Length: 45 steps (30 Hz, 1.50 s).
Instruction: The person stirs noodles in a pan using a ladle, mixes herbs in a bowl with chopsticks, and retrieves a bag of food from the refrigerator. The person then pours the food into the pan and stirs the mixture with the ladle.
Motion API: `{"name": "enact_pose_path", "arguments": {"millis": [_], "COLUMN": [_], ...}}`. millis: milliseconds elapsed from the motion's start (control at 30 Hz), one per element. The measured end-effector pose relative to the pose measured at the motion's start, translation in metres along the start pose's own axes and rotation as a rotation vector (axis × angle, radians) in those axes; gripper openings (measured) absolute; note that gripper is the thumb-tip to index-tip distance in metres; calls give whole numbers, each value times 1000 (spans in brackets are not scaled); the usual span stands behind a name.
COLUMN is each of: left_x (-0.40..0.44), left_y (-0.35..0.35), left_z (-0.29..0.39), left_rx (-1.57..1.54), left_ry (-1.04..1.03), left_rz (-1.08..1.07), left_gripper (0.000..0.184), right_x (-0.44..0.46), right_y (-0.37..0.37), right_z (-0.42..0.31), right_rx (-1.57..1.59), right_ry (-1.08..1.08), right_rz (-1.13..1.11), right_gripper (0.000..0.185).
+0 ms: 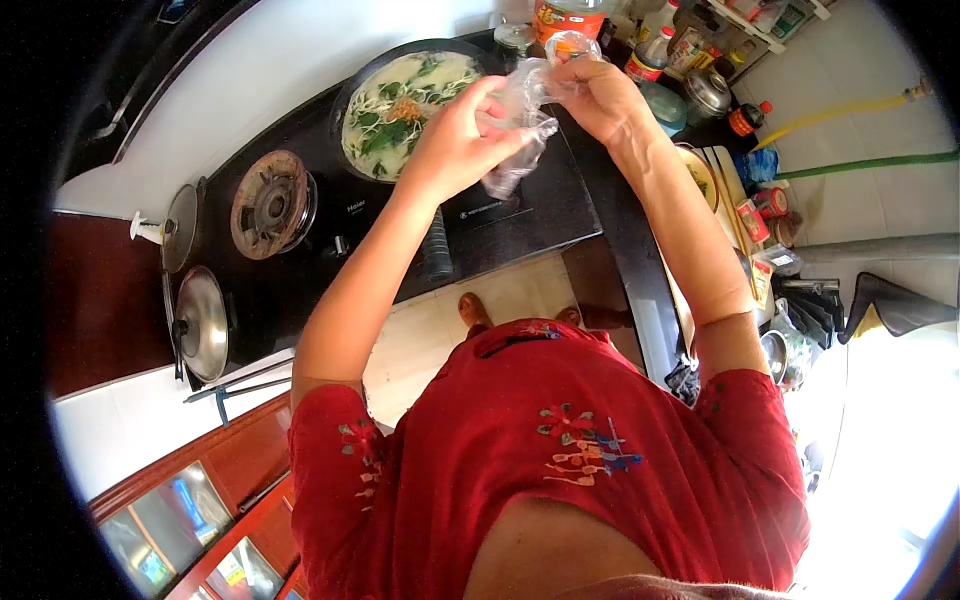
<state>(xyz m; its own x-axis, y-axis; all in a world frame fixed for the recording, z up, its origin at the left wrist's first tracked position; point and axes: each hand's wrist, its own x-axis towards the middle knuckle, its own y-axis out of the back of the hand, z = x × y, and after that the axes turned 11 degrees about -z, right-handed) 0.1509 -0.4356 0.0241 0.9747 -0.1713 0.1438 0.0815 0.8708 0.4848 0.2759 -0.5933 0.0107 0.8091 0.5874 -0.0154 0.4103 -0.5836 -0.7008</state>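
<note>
A crumpled clear plastic bag stretches between my two hands above the stove. My left hand has thumb and fingers closed around part of the plastic, which hangs down beside the thumb. Over the counter to the right of the pan, my right hand pinches the other end of the plastic. Behind and below my left hand sits a wide pan of pale liquid with green leaves, white strands and a small orange-brown heap. The pan's right side is partly hidden by my left hand.
On the left are an uncovered burner and two metal lids. Bottles, a glass-lidded pot and jars crowd the back right. A bowl and chopsticks lie beyond my right forearm. The black pan handle points toward my body.
</note>
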Motion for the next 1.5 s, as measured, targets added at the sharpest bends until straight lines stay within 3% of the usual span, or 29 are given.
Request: {"name": "enact_pose_path", "arguments": {"millis": [133, 233, 333, 367, 433, 500, 533, 567, 767, 900, 933, 1033, 1067, 1167, 1200, 1300, 1333, 1433, 1500], "left_x": [0, -6, -6, -1, 2, -2, -7, -8, -4, 11, 17, 22, 22, 21, 21, 26, 27, 36, 37], "left_y": [19, 29, 27, 25, 32, 50, 62, 78, 122, 128, 122, 125, 126, 136, 150, 154, 153, 158, 163], "left_z": [-30, -22, -27, -42, -66, -86, -79, -93, -106, -118, -113, -110, -108, -98, -107, -103, -99, -110, -123], "left_rx": [-415, -489, -441, -246, -218, -330, -502, -677, -1031, -1148, -1044, -1017, -1015, -898, -798, -603, -514, -353, -28], "left_ry": [139, 244, 138, 81, 56, 82, 200, 170, 99, 109, 153, 220, 171, 78, 113, 27, -20, 38, -6], "left_rz": [-5, 100, 122, 158, 154, 121, 134, 51, 65, 191, 361, 400, 376, 290, 169, 70, 81, 27, 93], "left_gripper": [22, 46, 79, 72, 56, 38, 29, 27, 17, 12, 16, 15, 15, 14, 20, 30, 36, 47, 40], "right_x": [10, 16, 20, 21, 25, 28, 29, 31, 44, 55, 58, 55, 52, 60, 65, 94, 103, 128, 137], "right_y": [-13, -22, -44, -50, -62, -69, -69, -69, -49, -54, -58, -85, -97, -84, -84, -71, -64, -61, -73], "right_z": [10, 17, 31, 36, 43, 44, 41, 39, 40, 58, 63, 62, 65, 75, 72, 66, 64, 55, 50], "right_rx": [-26, 54, 113, 83, 24, -15, -50, -84, -421, -526, -385, -175, -172, -850, -987, -1742, -1675, -1484, -1455], "right_ry": [-41, -94, -148, -169, -207, -218, -220, -222, -354, -418, -433, -416, -392, -336, -384, -365, -291, -465, -539], "right_rz": [-1, 55, 52, 29, -17, -20, -30, -40, -145, -195, -109, -148, -180, -383, -398, -350, -443, -202, -197], "right_gripper": [30, 37, 41, 42, 43, 42, 41, 41, 40, 36, 31, 30, 41, 56, 57, 37, 34, 36, 30]}}
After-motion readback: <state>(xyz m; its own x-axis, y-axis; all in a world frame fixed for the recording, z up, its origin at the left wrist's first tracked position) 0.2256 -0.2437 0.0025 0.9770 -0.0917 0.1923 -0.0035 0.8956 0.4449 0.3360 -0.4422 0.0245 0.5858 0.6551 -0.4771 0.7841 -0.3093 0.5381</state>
